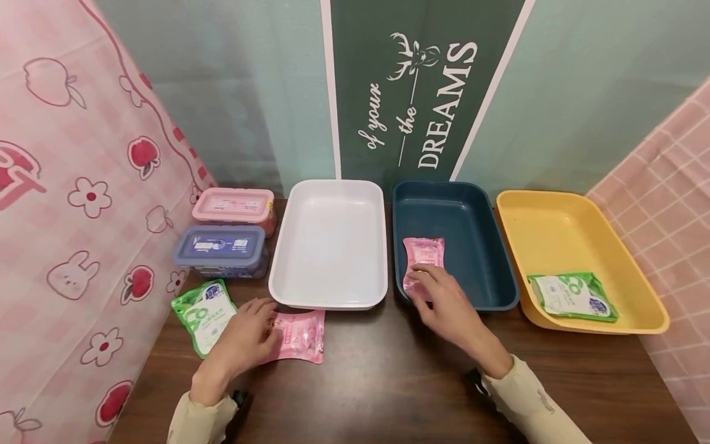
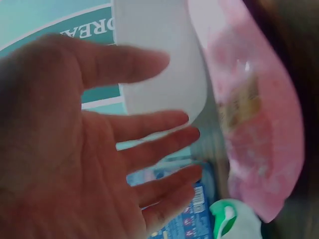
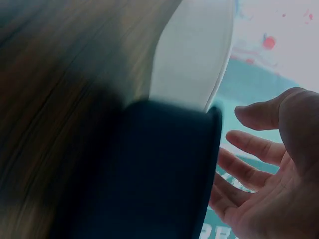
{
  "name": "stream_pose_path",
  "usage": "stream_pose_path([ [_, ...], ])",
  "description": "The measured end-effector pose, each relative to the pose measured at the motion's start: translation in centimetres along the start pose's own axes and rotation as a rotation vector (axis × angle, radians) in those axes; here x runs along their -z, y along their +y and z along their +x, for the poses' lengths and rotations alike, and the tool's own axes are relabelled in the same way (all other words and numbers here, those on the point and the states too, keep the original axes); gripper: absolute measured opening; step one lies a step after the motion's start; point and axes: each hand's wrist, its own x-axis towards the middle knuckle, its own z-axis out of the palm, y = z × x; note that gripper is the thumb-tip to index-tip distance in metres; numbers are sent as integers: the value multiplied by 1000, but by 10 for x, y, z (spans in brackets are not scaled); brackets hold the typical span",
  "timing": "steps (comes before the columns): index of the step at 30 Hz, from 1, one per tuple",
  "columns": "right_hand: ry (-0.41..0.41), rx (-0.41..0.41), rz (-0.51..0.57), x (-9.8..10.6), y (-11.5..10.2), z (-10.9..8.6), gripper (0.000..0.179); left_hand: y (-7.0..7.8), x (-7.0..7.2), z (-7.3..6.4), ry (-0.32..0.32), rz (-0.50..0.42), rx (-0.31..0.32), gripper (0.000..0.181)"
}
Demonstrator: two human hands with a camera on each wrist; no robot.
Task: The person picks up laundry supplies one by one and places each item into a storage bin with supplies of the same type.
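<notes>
A pink packet (image 1: 425, 250) lies at the near left of the dark blue tray (image 1: 463, 216). Over its near end is my right hand (image 1: 446, 305), fingers loosely bent; the right wrist view shows thumb and fingers apart with nothing between them. My left hand (image 1: 244, 339) hovers at a second pink packet (image 1: 305, 336) on the table, covering its left end in the head view. Its fingers (image 2: 154, 144) are spread and the palm holds nothing in the left wrist view. Left of that hand lies a green-and-white packet (image 1: 208, 314).
A white tray (image 1: 335, 246) stands left of the blue one. In the yellow tray (image 1: 554, 228) at right lies another green-and-white packet (image 1: 571, 296). Pink-lidded (image 1: 234, 205) and blue-lidded boxes (image 1: 222, 246) stand at left. Curtain-like cloths border the wooden table (image 1: 377, 382).
</notes>
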Motion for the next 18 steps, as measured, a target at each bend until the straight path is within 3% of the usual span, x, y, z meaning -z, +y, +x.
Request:
stream_pose_path([
  [2,7,-48,-48,9,13,-5,39,0,-3,1,-32,9,-25,56],
  [9,-51,-279,-147,44,55,-26,51,-1,-11,3,-160,-28,-12,72],
  [13,-63,-347,-163,57,72,-44,59,-1,-12,2,-134,-28,-64,67],
  [18,-39,-353,-186,66,85,-67,64,-1,-13,5,-98,-32,-91,66],
])
